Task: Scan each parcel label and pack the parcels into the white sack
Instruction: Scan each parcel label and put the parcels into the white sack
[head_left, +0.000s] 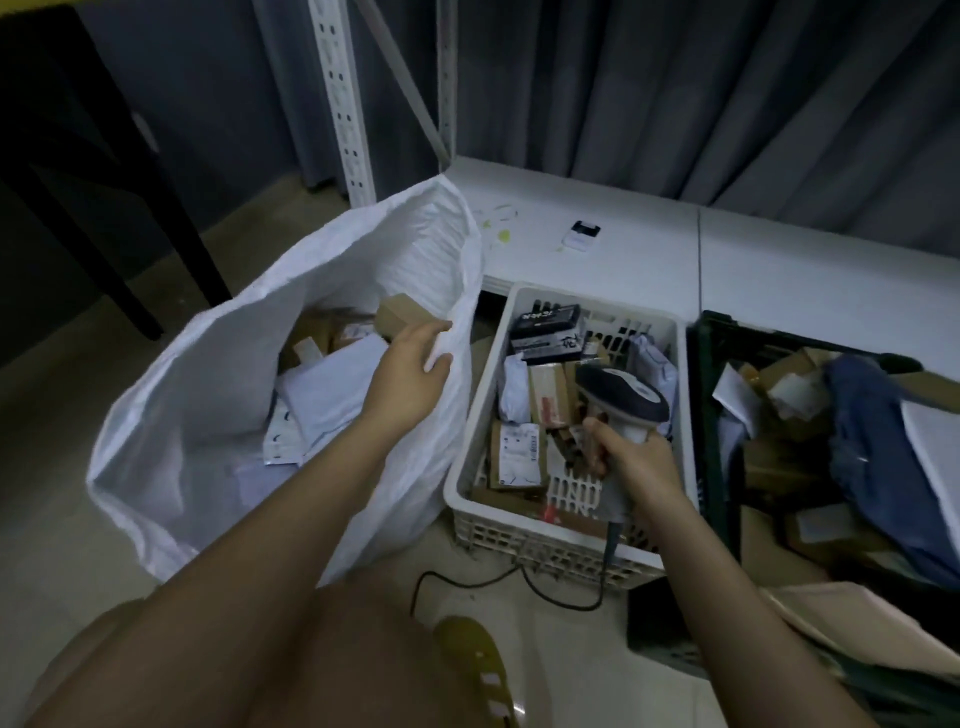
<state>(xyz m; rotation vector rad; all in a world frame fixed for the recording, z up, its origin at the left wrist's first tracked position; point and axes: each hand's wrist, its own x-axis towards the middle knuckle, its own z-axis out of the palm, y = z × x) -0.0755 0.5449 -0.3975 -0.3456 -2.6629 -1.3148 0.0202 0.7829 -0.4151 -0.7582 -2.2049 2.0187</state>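
The floppy woven white sack (208, 395) stands on the floor left of the crate (563, 540), already holding several boxes and soft mailers, while the slatted plastic crate still has many labelled parcels (519, 452) to scan. The left hand (410, 364) pinches the sack's rim; the right hand (631, 457) grips the scanner (623, 400) over the crate.

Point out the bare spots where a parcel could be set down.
White table, bare between the small device and the curtain. Floor bare left of the white sack. Crowded: white basket and dark crate, both heaped.
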